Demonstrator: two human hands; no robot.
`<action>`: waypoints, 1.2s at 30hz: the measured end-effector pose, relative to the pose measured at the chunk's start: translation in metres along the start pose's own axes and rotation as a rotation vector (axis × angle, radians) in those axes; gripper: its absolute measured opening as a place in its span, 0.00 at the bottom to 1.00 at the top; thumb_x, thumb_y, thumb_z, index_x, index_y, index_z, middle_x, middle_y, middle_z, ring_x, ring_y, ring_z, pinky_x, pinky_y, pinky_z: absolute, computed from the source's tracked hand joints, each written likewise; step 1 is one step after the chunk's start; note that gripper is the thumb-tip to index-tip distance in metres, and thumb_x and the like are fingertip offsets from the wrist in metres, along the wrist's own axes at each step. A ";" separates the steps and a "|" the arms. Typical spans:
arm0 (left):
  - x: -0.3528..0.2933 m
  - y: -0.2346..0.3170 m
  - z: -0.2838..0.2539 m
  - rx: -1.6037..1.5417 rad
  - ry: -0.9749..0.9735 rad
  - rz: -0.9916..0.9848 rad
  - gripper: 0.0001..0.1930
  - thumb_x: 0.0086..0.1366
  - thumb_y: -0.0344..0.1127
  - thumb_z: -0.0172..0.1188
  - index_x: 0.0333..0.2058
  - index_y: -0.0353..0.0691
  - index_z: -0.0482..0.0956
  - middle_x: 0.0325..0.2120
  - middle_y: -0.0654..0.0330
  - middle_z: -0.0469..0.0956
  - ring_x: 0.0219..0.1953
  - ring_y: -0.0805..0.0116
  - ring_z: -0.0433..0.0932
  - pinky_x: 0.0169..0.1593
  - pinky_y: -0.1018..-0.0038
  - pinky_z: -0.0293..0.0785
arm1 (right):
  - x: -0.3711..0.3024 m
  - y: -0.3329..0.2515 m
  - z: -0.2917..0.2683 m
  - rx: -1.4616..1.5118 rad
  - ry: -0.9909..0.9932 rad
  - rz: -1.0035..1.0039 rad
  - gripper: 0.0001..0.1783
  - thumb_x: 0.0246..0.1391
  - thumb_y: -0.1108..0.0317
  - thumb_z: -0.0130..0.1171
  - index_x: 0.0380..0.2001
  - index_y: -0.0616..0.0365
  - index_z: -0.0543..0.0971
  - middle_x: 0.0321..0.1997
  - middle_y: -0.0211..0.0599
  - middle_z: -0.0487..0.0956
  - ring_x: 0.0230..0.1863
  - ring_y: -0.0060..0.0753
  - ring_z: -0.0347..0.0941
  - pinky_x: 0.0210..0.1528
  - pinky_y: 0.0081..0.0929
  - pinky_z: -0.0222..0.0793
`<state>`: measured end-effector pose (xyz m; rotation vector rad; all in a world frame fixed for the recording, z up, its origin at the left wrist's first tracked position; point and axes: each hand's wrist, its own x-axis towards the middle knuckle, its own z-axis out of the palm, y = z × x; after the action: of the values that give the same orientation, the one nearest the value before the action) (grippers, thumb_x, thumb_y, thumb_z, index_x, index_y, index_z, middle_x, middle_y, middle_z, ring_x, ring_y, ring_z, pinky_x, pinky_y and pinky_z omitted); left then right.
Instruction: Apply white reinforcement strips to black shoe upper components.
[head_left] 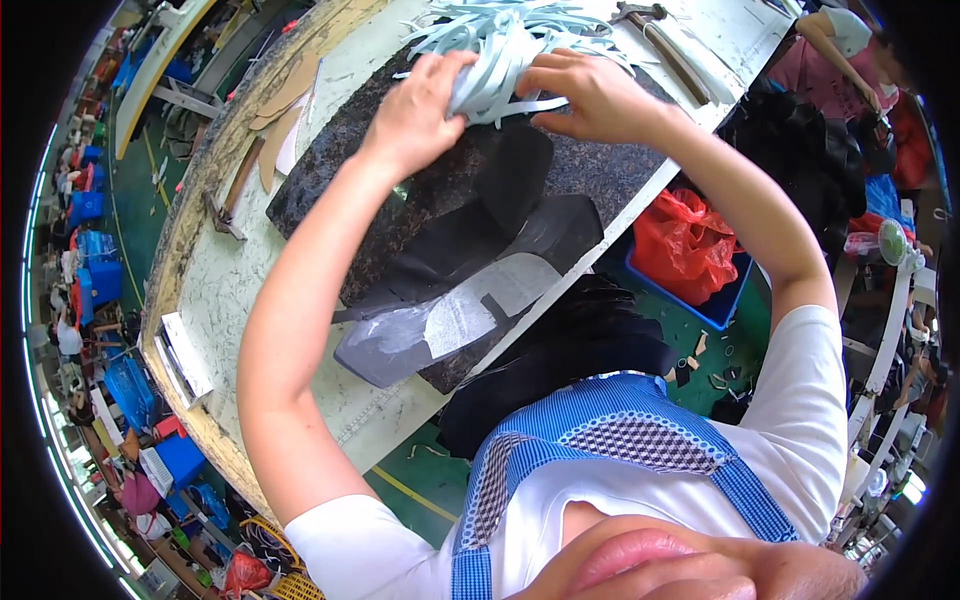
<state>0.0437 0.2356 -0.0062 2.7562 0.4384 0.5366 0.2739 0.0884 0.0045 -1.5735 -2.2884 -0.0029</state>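
A tangled bundle of pale blue strips (500,45) lies at the far end of a dark speckled slab (610,170). My left hand (415,115) curls its fingers and thumb around the bundle's left side. On the other side, my right hand (590,95) touches the strips with its fingers bent and its thumb apart; one strip crosses the gap. Nearer to me on the slab are flat black cut pieces (440,245). A grey-black piece with a whitish patch (460,310) lies partly over the slab's near edge.
One hammer (235,190) rests on the worktable (215,305) at left, another hammer (670,55) at the far right. Brown cut sheets (285,110) lie by the left edge. Beside the table, a blue crate (715,310) holds red plastic bags. Another person (825,60) works at upper right.
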 end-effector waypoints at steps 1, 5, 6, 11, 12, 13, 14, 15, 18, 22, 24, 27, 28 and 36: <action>0.009 -0.001 -0.006 0.045 0.030 0.042 0.36 0.55 0.29 0.67 0.62 0.56 0.67 0.48 0.52 0.74 0.48 0.45 0.82 0.49 0.53 0.82 | -0.004 0.001 0.010 0.002 0.058 0.025 0.20 0.53 0.60 0.71 0.47 0.52 0.80 0.49 0.37 0.82 0.52 0.43 0.78 0.54 0.40 0.78; 0.023 -0.018 -0.017 0.273 0.014 0.263 0.37 0.54 0.25 0.67 0.63 0.63 0.70 0.50 0.55 0.74 0.48 0.50 0.82 0.51 0.56 0.81 | -0.003 -0.004 0.037 -0.036 0.197 0.057 0.16 0.55 0.61 0.68 0.46 0.52 0.81 0.43 0.36 0.82 0.52 0.43 0.77 0.52 0.39 0.78; 0.020 -0.023 -0.019 0.372 -0.031 0.349 0.37 0.54 0.26 0.67 0.63 0.63 0.72 0.50 0.56 0.75 0.48 0.52 0.82 0.51 0.58 0.81 | -0.002 -0.008 0.036 -0.031 0.180 0.073 0.14 0.56 0.61 0.67 0.44 0.52 0.82 0.41 0.35 0.82 0.51 0.42 0.78 0.51 0.39 0.79; -0.001 -0.055 -0.024 0.459 -0.171 0.174 0.34 0.61 0.37 0.66 0.67 0.62 0.71 0.51 0.57 0.75 0.52 0.55 0.79 0.55 0.59 0.78 | -0.030 -0.004 0.000 -0.108 0.103 0.042 0.08 0.59 0.62 0.62 0.32 0.54 0.78 0.29 0.36 0.78 0.40 0.43 0.78 0.40 0.43 0.78; -0.003 -0.055 -0.022 0.455 -0.170 0.174 0.34 0.61 0.37 0.66 0.67 0.62 0.71 0.51 0.57 0.75 0.52 0.55 0.79 0.55 0.59 0.78 | -0.040 -0.003 -0.009 -0.103 0.049 0.103 0.08 0.59 0.62 0.62 0.33 0.54 0.78 0.29 0.38 0.78 0.39 0.43 0.79 0.39 0.43 0.78; -0.004 -0.054 -0.019 0.446 -0.177 0.136 0.34 0.61 0.38 0.66 0.67 0.63 0.70 0.52 0.57 0.75 0.53 0.55 0.79 0.55 0.58 0.78 | -0.047 -0.003 -0.015 -0.054 0.047 0.161 0.07 0.59 0.63 0.60 0.34 0.53 0.80 0.28 0.41 0.79 0.36 0.45 0.80 0.39 0.43 0.78; -0.005 -0.053 -0.018 0.435 -0.187 0.101 0.35 0.62 0.39 0.66 0.68 0.64 0.69 0.52 0.57 0.75 0.54 0.55 0.79 0.55 0.58 0.78 | -0.054 -0.001 -0.022 -0.057 0.045 0.166 0.07 0.59 0.63 0.60 0.34 0.53 0.80 0.28 0.41 0.79 0.36 0.45 0.80 0.39 0.43 0.78; -0.006 -0.053 -0.018 0.432 -0.186 0.106 0.35 0.62 0.39 0.66 0.68 0.64 0.69 0.52 0.57 0.75 0.54 0.55 0.79 0.55 0.58 0.78 | -0.061 0.000 -0.031 -0.045 -0.025 0.207 0.07 0.60 0.64 0.61 0.35 0.55 0.79 0.29 0.41 0.79 0.36 0.46 0.79 0.39 0.42 0.76; -0.005 -0.051 -0.024 0.405 -0.200 0.055 0.36 0.59 0.44 0.68 0.67 0.67 0.69 0.55 0.54 0.74 0.59 0.52 0.76 0.59 0.53 0.75 | -0.082 0.000 -0.047 -0.021 -0.061 0.238 0.09 0.62 0.65 0.61 0.37 0.60 0.79 0.29 0.40 0.79 0.32 0.42 0.78 0.37 0.37 0.73; 0.001 -0.028 -0.030 0.262 -0.173 -0.027 0.38 0.57 0.43 0.70 0.67 0.62 0.69 0.64 0.49 0.68 0.66 0.44 0.69 0.69 0.55 0.66 | -0.104 -0.015 -0.072 0.260 -0.104 0.495 0.11 0.64 0.65 0.62 0.36 0.65 0.81 0.21 0.35 0.75 0.22 0.26 0.69 0.30 0.27 0.69; 0.022 -0.002 -0.034 0.140 0.085 0.226 0.34 0.57 0.41 0.69 0.64 0.53 0.72 0.64 0.49 0.69 0.66 0.46 0.69 0.69 0.57 0.65 | -0.114 -0.020 -0.073 0.261 -0.038 0.551 0.11 0.63 0.63 0.63 0.38 0.62 0.83 0.25 0.40 0.81 0.28 0.37 0.78 0.34 0.32 0.73; 0.045 0.050 -0.025 0.055 0.018 0.321 0.29 0.58 0.38 0.68 0.60 0.43 0.74 0.62 0.49 0.72 0.65 0.48 0.70 0.69 0.57 0.65 | -0.117 -0.038 -0.090 0.275 -0.028 0.552 0.11 0.63 0.64 0.63 0.39 0.61 0.84 0.23 0.34 0.79 0.25 0.27 0.76 0.31 0.26 0.71; 0.047 0.066 -0.020 -0.025 -0.049 0.366 0.28 0.59 0.37 0.68 0.59 0.42 0.75 0.61 0.49 0.73 0.65 0.50 0.71 0.69 0.57 0.65 | -0.116 -0.046 -0.098 0.359 -0.033 0.585 0.11 0.64 0.64 0.63 0.39 0.61 0.84 0.22 0.32 0.78 0.24 0.23 0.75 0.30 0.24 0.70; 0.033 0.142 -0.062 -0.698 -0.544 0.176 0.12 0.72 0.40 0.64 0.39 0.35 0.80 0.22 0.69 0.74 0.26 0.81 0.69 0.31 0.75 0.68 | -0.127 -0.065 -0.130 1.060 -0.155 0.331 0.23 0.70 0.57 0.57 0.50 0.71 0.79 0.44 0.45 0.85 0.47 0.32 0.84 0.57 0.29 0.78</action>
<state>0.0811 0.1320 0.1074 2.1327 -0.1136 -0.0481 0.2932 -0.0776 0.1017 -1.3011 -1.5685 1.2188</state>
